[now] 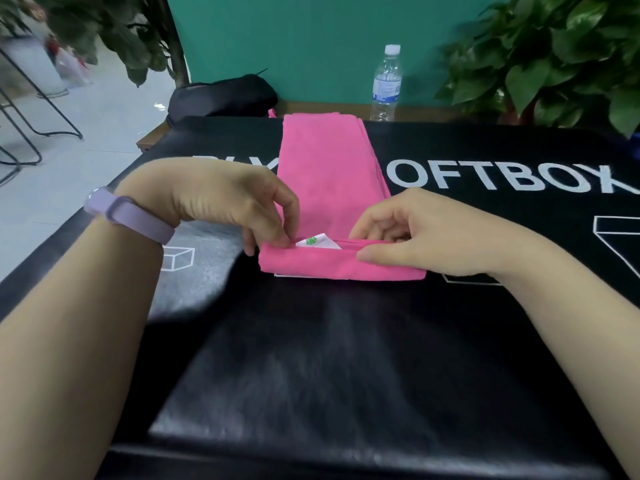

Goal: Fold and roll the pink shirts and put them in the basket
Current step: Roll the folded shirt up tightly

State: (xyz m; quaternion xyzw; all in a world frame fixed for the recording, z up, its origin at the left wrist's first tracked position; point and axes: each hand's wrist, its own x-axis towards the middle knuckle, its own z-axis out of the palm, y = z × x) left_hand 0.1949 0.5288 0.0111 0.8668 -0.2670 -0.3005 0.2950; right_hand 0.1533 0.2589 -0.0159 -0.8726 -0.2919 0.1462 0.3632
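A teal wall backs a worktop (346, 358) draped in glossy black fabric printed with large white letters, partly covered by the shirt; "OFTBOX" is readable. At the far edge stands a clear plastic water bottle (387, 85) with a white cap, seemingly almost empty. A black bag (225, 95) sits at the far left corner, and leafy plants (554, 57) fill both far corners, blurred and cut off by the frame. A pink shirt (329, 168), folded into a long narrow strip, runs from the far edge toward the middle of the worktop, its near end turned over into a flat fold showing a white label (317, 242) with a green mark too small to read. The left hand (235, 206), a lilac wristband (133, 216) on its wrist, pinches the fold's left end with curled fingers. The right hand (408, 230) grips its right end, thumb lying on top.
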